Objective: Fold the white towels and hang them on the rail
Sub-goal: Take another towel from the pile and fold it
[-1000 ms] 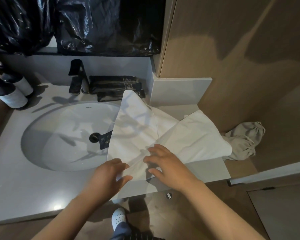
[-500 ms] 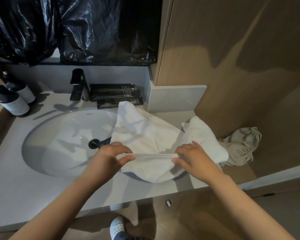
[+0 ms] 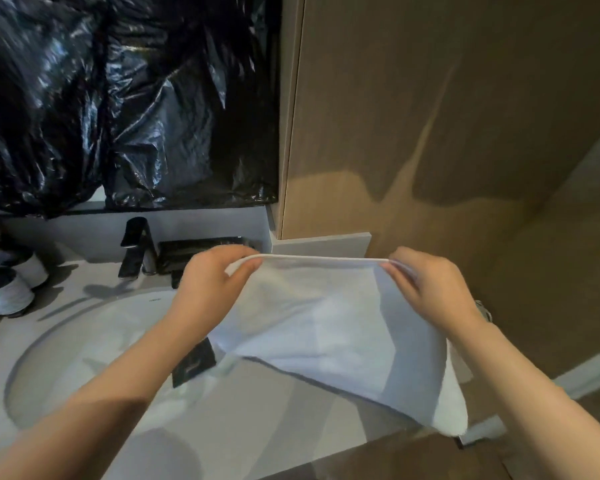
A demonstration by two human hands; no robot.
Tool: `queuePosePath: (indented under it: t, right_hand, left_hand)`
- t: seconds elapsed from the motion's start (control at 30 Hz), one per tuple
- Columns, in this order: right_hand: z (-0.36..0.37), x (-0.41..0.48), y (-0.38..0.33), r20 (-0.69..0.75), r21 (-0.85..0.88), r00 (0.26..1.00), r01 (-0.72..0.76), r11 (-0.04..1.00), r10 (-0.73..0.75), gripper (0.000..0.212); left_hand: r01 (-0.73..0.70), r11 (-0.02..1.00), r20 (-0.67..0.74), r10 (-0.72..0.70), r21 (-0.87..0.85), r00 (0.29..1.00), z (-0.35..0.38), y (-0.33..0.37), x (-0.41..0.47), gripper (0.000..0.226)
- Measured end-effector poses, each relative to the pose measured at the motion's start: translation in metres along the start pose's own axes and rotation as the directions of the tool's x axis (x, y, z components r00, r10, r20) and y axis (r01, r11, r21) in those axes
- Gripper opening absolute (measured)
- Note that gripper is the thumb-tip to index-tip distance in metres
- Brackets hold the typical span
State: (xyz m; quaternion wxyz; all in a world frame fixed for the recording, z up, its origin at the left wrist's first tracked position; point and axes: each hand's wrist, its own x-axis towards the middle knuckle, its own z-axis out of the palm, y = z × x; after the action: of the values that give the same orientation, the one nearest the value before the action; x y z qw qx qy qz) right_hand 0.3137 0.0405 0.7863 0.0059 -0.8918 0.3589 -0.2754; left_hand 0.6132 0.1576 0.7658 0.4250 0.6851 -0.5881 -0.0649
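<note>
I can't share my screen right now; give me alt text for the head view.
A left hand and a right hand pinch the top edge of a white towel, stretching that edge taut above a grey counter, the cloth hanging below. Behind it are a white sink, a black faucet and two dark bottles.

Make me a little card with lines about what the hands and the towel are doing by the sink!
place: counter with a sink
held: white towel, top edge stretched straight, rest hanging down
left hand: pinches the top left corner
right hand: pinches the top right corner
behind: black tap, bottles at the left, black plastic above
</note>
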Motion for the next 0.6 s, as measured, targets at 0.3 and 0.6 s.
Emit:
queuePosePath:
  t: [0.3,0.6]
  right_hand:
    - [-0.085,0.063,-0.018,-0.364,-0.058,0.931,0.023,0.998,-0.043,0.014]
    - [-0.126,0.086,-0.058,-0.387,0.048,0.908,0.195,0.98,-0.161,0.017]
  left_hand:
    - [-0.203,0.979,-0.234,0.189,-0.036,0.954,-0.039,0.083,0.062,0.017]
    - [-0.428,0.9,-0.161,0.41,-0.09,0.897,-0.04,0.159,0.084,0.05]
